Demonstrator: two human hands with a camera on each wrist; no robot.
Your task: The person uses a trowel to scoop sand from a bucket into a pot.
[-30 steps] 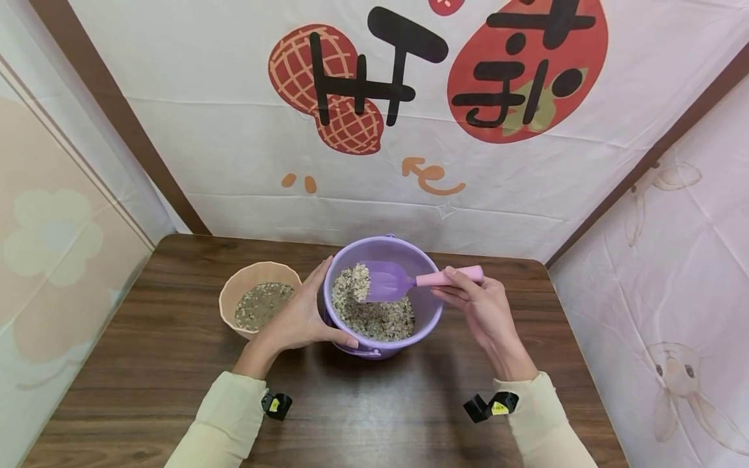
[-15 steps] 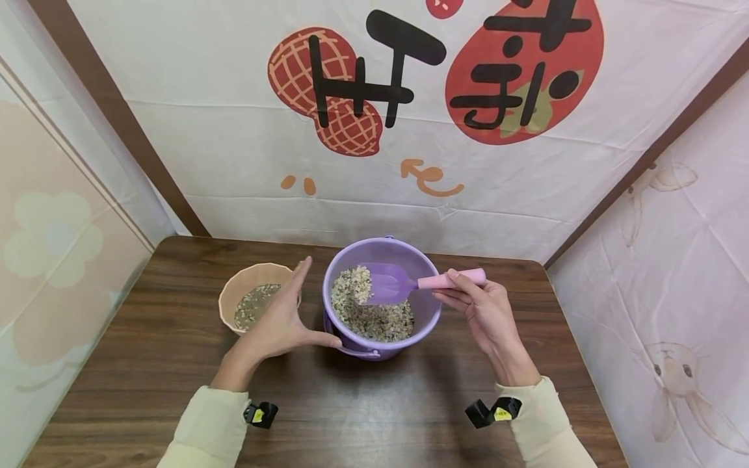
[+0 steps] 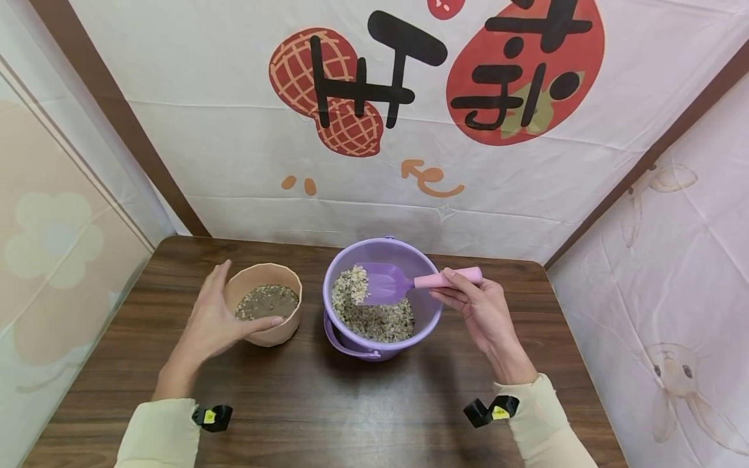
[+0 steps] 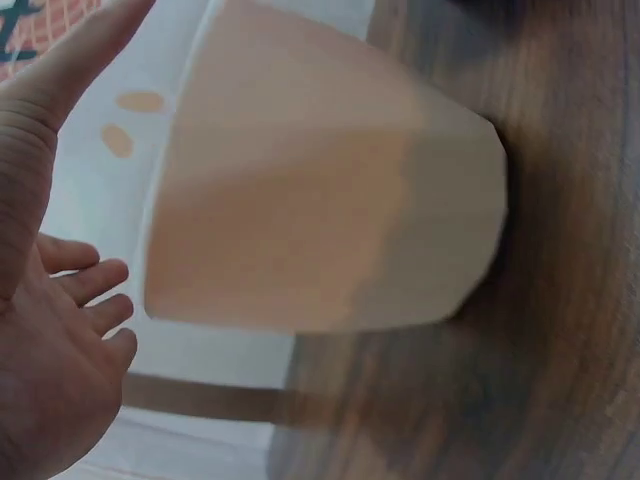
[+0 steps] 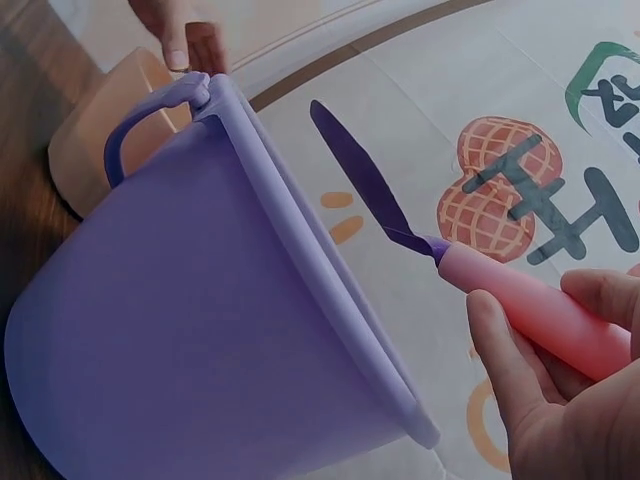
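The tabletop [image 3: 363, 416] looks like dark wood or wood-grain laminate, smooth with a soft sheen. The purple bucket [image 3: 426, 312] is smooth plastic, faintly glossy at the rim. The scoop [image 3: 386, 284] is plastic too, its purple blade slightly shiny and its pink handle [image 3: 439, 279] matt. The peach pot [image 3: 287, 325] has a matt, smooth faceted wall, likely plastic. The grainy mix [image 3: 374, 318] in both looks coarse and dry. The backdrop [image 3: 234, 130] is creased, matt printed cloth. The sleeves [image 3: 544, 422] are soft matt fabric.
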